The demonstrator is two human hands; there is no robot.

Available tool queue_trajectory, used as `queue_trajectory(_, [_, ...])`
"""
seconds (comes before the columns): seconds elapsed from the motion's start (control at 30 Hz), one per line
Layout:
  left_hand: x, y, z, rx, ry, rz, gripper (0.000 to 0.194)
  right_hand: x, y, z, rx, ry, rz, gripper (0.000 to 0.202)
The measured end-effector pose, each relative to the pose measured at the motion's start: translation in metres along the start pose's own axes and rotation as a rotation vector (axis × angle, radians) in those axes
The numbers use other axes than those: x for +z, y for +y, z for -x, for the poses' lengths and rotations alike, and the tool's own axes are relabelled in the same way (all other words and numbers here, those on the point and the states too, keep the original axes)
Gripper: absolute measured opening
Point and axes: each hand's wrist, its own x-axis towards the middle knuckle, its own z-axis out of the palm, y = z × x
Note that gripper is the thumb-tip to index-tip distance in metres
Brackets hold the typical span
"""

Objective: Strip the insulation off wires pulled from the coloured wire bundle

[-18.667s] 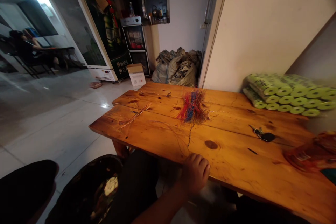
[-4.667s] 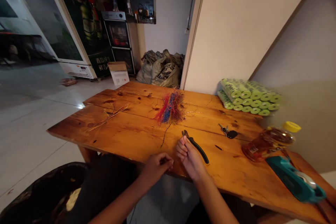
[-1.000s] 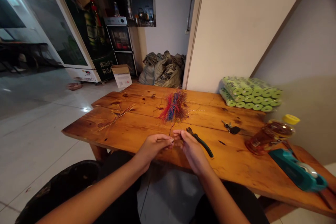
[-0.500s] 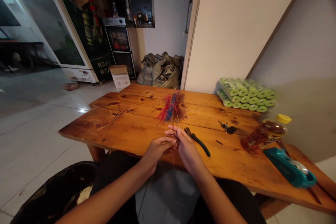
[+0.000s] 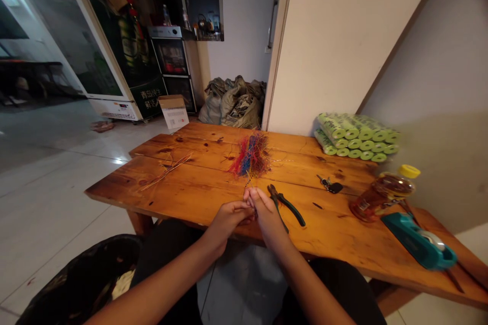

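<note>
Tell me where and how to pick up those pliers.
Best grip the pliers by the dark handles, probably from the near right: they splay toward the near edge of the table, the head points away, and the right hand partly covers the left handle.

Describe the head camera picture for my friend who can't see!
A person's bare left hand and right hand meet, fingertips together, at the near edge of a brown wooden table; anything they hold is unclear. A tangled bundle of thin red and blue strands lies beyond; dark-green-handled metal pliers lie beside the right hand.
</note>
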Motion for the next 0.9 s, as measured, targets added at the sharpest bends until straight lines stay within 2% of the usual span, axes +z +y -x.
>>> queue_trajectory(0.17, [-0.002,-0.005,-0.001,-0.002,-0.035,-0.039,0.021,0.002,-0.001,0.0,-0.012,-0.001,0.01,0.029])
queue_trajectory(0.27, [-0.01,-0.004,-0.003,0.094,-0.027,-0.14,0.018,0.002,-0.002,0.0,-0.062,0.035,0.072,0.031])
queue_trajectory(0.33, [-0.019,0.005,-0.003,0.239,0.088,-0.232,0.018,0.0,-0.004,0.0,-0.101,0.065,0.147,0.03])
queue_trajectory(0.4, [-0.03,0.021,-0.003,0.393,0.231,-0.327,0.018,-0.002,-0.005,0.0,-0.123,0.078,0.215,0.029])
queue_trajectory(0.47, [-0.04,0.044,-0.001,0.517,0.287,-0.427,0.018,-0.003,-0.005,0.0,-0.143,0.071,0.261,0.028])
queue_trajectory(0.57, [-0.046,0.078,-0.001,0.698,0.265,-0.617,0.019,-0.004,-0.005,-0.001,-0.191,0.037,0.307,0.028])
queue_trajectory(0.67, [-0.045,0.097,-0.005,0.749,0.155,-0.837,0.015,-0.003,-0.006,0.0,-0.229,-0.01,0.348,0.027])
queue_trajectory(0.77, [-0.043,0.101,-0.01,0.7,0.054,-0.935,0.014,-0.002,-0.009,0.001,-0.244,-0.035,0.38,0.026])
queue_trajectory(0.9, [-0.043,0.1,-0.013,0.644,-0.021,-0.957,0.013,-0.001,-0.01,0.002,-0.243,-0.054,0.399,0.026])
